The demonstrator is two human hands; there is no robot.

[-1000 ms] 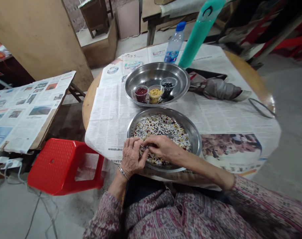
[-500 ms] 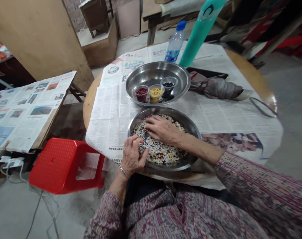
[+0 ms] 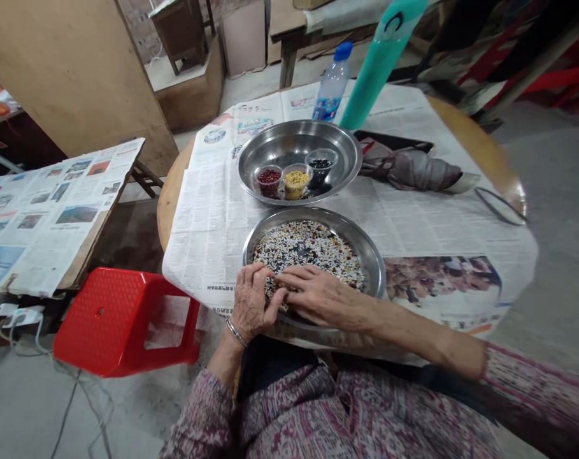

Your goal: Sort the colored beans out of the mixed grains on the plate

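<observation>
A steel pan [image 3: 376, 271] of mixed beans [image 3: 311, 247], white, dark, red and yellow, sits at the near edge of the round table. My left hand [image 3: 251, 305] rests curled on the pan's near-left rim. My right hand [image 3: 323, 294] lies over the beans at the near side, its fingers drawn together and touching the left hand's fingertips. What either hand holds is hidden. Behind it, a second steel pan [image 3: 343, 141] holds three small clear cups: red beans [image 3: 269, 181], yellow beans [image 3: 295, 182] and black beans [image 3: 320, 167].
Newspaper [image 3: 207, 223] covers the round wooden table. A water bottle [image 3: 332, 89], a teal cylinder [image 3: 378, 64] and a folded grey umbrella [image 3: 416, 169] lie behind the pans. A red plastic stool [image 3: 121, 319] and a newspaper-covered side table [image 3: 50, 213] stand to the left.
My right hand went out over the middle of the beans, then came back to the near side and met my left hand. The left hand stayed on the rim.
</observation>
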